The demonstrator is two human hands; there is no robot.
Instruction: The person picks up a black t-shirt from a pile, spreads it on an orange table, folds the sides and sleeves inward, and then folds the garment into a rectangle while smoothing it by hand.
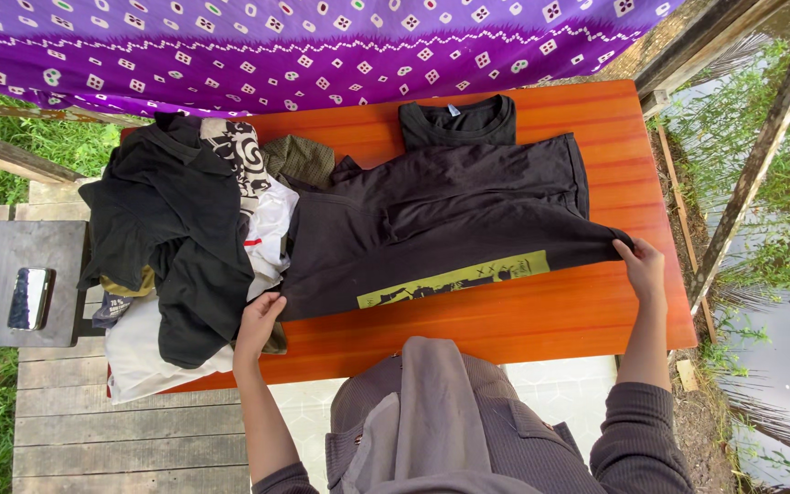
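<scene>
Black cloth is what we hold: the right hand (644, 267) pinches one end of the dark T-shirt (450, 233), the left hand (259, 322) grips its other end. It lies across the middle of the orange tabletop (505, 320). A pile of clothes (189, 238) fills the left edge, a folded black shirt (458, 121) the far edge.

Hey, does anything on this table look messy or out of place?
Yes. The clothes pile at the table's left end is jumbled and spills over the edge. The black T-shirt between the left hand and right hand lies flat.
</scene>
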